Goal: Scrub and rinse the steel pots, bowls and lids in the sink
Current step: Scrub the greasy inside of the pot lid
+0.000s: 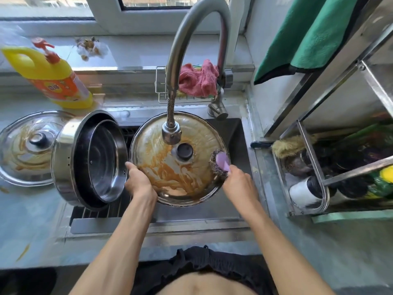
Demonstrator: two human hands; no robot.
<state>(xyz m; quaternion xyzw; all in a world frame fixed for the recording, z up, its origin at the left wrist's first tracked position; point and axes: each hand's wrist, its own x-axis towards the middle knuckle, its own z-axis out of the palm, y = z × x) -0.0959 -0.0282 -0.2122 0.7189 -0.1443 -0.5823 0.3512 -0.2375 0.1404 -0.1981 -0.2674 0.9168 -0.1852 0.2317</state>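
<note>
Left hand: the left hand (138, 182) gripped the near-left rim of the steel lid (170, 167), its fingers (130, 167) curled over the edge.
Right hand: the right hand (239, 182) was closed round the purple handle of a steel-wool scrubber (219, 163), which pressed on the lid's right edge.
Lid: it sat tilted over the sink (238, 133) between both hands, knob up, smeared with orange-brown residue, beneath the tap head (171, 133).
Pot: a steel pot (89, 158) lay on its side just left of the left fingers, mouth facing the lid, with a steel bowl (106, 160) nested inside.
Second lid: another stained lid (27, 145) lay on the tabletop (32, 220), farther left, partly behind the pot.
Wire basket: beyond the fingers, a wire basket (161, 90) held a pink cloth (197, 79).
Rack: well right of the right hand, a metal rack (314, 158) held dark items too blurred to make out.
Bottle: a yellow detergent bottle (53, 77) stood far left, blurred.
</note>
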